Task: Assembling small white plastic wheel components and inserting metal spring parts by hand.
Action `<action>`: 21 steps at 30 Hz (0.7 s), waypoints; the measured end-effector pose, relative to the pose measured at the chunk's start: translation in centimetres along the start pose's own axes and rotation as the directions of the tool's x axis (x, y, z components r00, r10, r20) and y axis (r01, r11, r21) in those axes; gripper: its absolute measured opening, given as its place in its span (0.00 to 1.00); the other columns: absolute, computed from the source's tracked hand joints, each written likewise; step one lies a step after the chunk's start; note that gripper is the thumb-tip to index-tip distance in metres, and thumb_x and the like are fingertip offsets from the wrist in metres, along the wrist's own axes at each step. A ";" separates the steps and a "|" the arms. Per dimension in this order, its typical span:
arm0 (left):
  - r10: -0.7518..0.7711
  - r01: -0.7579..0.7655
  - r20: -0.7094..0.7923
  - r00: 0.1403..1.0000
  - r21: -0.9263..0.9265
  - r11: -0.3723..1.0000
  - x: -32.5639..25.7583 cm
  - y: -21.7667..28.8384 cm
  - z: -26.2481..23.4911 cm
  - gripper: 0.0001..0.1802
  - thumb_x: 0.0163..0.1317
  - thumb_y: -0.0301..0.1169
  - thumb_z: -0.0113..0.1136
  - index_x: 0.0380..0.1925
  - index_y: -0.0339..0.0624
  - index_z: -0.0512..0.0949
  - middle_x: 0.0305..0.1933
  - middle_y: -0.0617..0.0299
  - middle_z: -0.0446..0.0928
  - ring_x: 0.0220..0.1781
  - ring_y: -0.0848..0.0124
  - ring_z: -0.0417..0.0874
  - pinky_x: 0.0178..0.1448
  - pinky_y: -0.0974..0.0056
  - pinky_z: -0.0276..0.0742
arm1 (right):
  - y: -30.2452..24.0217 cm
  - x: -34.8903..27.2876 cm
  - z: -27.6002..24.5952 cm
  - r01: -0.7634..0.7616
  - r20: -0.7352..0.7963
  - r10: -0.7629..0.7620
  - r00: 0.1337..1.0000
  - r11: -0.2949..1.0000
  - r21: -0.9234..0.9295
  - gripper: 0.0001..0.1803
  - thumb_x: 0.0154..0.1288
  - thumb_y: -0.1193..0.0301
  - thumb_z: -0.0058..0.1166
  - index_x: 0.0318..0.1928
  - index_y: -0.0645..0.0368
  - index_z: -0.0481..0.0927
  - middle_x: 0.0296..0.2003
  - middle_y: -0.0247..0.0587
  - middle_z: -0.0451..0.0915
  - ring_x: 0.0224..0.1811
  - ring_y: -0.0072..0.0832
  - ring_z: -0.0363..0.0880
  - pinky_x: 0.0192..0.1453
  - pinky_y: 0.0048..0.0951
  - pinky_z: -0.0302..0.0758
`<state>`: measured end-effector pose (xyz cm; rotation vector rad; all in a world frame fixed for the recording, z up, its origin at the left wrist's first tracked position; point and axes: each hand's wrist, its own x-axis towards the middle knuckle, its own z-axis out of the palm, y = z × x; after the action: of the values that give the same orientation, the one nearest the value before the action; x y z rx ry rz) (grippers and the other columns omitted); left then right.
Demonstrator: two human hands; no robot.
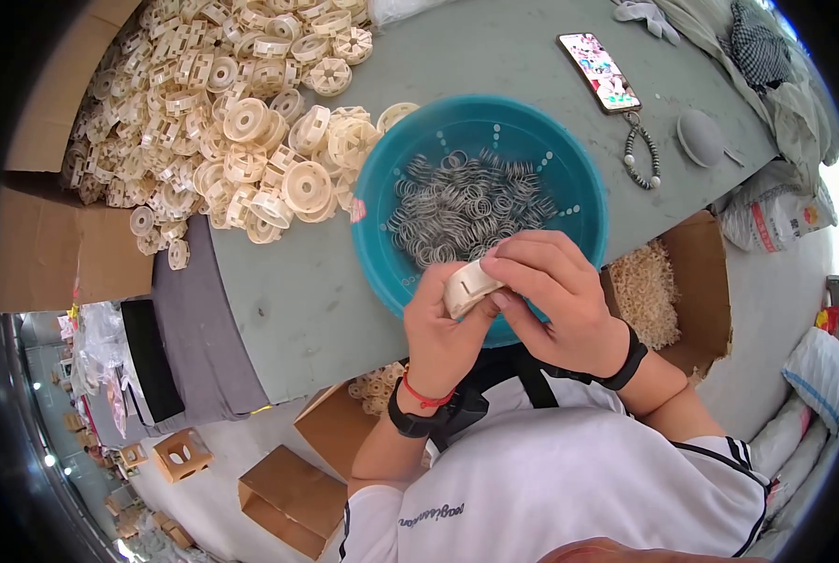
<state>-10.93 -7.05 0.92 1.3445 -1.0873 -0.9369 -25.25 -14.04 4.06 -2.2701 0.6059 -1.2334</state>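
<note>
Both my hands are closed around one cream plastic ring-shaped part (469, 287), held over the near rim of a teal basin (370, 192). My left hand (438, 324) grips it from the left side. The fingers of my right hand (552, 293) pinch its right edge; whether they also hold a small piece against it is hidden. Inside the basin lies a heap of metal coil springs (471, 206). At the left of the table, a large pile of similar cream plastic parts (241, 122) reaches almost to the basin.
On the grey table (288, 310), a phone (599, 73) with a beaded strap (642, 159) lies at the far right, near a grey oval object (701, 139). A cardboard box of small cream pieces (649, 291) stands right of me. Open cardboard boxes (288, 497) sit below the table's near edge.
</note>
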 end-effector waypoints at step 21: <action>0.469 -0.409 0.079 0.880 0.629 0.661 2.2 -0.7 -2.7 0.09 0.68 0.32 0.51 0.41 0.38 0.69 0.63 0.47 0.68 0.56 0.63 0.74 0.59 0.60 0.68 | 2.7 -1.5 -1.1 -0.512 -0.059 0.588 0.807 0.745 0.429 0.04 0.66 0.77 0.49 0.41 0.64 0.73 0.39 0.36 0.74 0.37 0.18 0.75 0.42 0.20 0.73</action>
<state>-7.69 -8.52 0.52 1.5208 -1.6543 -0.1207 -27.36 -15.48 1.98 -1.4832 0.9280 -1.1383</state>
